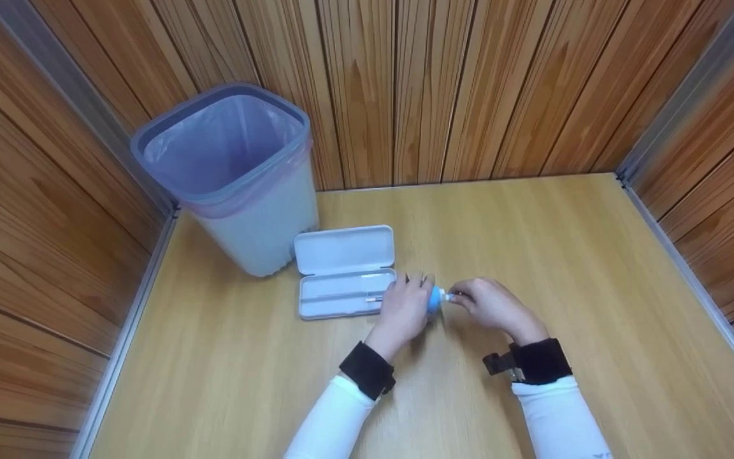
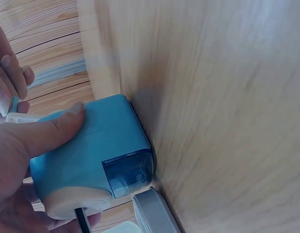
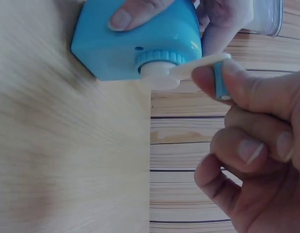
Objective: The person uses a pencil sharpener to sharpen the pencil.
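My left hand (image 1: 405, 309) grips a blue hand-crank pencil sharpener (image 2: 111, 131), its thumb laid along one side and its fingers round the other. A dark pencil (image 2: 82, 221) sticks out of the sharpener's pale front; in the head view its pale end (image 1: 373, 299) points left, over the pencil case. On the opposite side, my right hand (image 1: 488, 306) pinches the blue knob (image 3: 219, 80) of the white crank (image 3: 196, 65) between thumb and index finger. The other right fingers are curled below the knob. A see-through dark shavings drawer (image 2: 130, 172) shows in the left wrist view.
The grey pencil case (image 1: 344, 250) lies with its lid up, just left of my left hand. Behind it at the left stands a lined waste bin (image 1: 259, 236). Wooden panels (image 1: 418, 89) wall the table (image 1: 552, 242) at the back and both sides.
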Demonstrator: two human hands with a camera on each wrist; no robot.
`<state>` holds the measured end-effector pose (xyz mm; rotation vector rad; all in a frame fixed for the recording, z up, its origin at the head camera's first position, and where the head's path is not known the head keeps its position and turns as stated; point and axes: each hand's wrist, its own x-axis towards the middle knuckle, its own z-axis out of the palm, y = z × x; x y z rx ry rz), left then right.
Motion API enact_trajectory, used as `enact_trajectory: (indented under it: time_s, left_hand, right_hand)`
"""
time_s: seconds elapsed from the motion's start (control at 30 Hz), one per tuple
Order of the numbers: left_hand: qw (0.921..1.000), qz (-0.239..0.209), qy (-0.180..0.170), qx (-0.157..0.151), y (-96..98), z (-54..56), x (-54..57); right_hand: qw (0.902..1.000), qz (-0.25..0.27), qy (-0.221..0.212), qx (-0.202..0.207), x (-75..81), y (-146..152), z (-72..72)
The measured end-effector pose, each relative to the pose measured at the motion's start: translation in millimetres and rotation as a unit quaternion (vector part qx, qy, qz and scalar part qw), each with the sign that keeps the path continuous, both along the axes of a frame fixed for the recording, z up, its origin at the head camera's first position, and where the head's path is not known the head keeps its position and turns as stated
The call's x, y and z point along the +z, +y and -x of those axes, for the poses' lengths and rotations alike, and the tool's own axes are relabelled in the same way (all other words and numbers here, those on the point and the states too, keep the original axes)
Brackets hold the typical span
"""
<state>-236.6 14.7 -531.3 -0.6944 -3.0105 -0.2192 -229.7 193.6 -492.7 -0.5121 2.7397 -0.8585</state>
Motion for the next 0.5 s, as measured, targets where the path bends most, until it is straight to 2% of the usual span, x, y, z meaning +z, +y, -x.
enact_trajectory:
  time_s: [0.17,0.5]
  left_hand:
    - [1.0000,-0.005,-0.003,0.001,-1.2,0.8,-0.2]
    - [0.9997,-0.002,0.023,-0.005,-1.4,-0.3,-2.6]
  right_hand:
    - [0.9998,0.011,0.001,-0.014,-0.8,0,8.4]
    - [0.9996,0.002,0.022,-0.016,0.3,1,19.4]
